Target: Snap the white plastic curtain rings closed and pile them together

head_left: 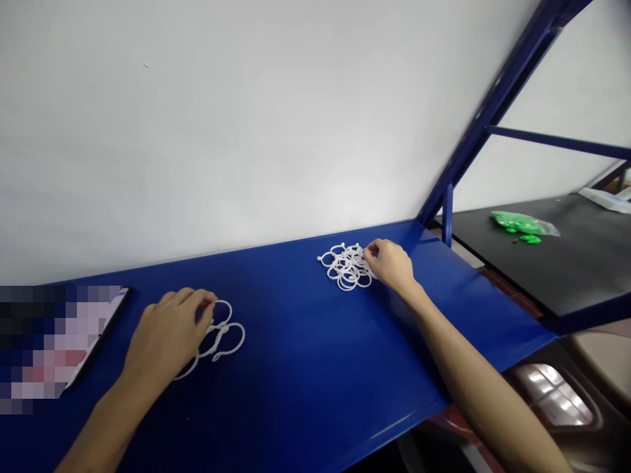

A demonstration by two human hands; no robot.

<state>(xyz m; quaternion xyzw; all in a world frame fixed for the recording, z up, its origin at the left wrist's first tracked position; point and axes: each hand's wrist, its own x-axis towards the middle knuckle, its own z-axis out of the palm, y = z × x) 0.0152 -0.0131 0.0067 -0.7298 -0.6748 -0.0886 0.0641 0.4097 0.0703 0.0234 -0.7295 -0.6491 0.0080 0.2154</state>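
My left hand (170, 328) is low over the table at left, thumb and fingers pinched on the edge of a thin white plastic ring (231, 309). A few similar rings (243, 338) lie overlapped beneath and beside it, partly hidden by the hand. At the right, a loose heap of white plastic rings (348, 269), some with small knobs, rests on the blue table (290, 368). My right hand (392, 264) is at the heap's right edge, its thumb and forefinger closed together against the rings. Whatever sits between those fingertips is too small to make out.
A tablet-like device with a blurred screen (93, 335) lies at the left. A white wall (246, 131) rises behind the table, and a blue metal frame (473, 135) slants up at right. Beyond it, a black table (566, 263) bears a bag of green pieces (522, 222). A brown chair (606, 387) stands below.
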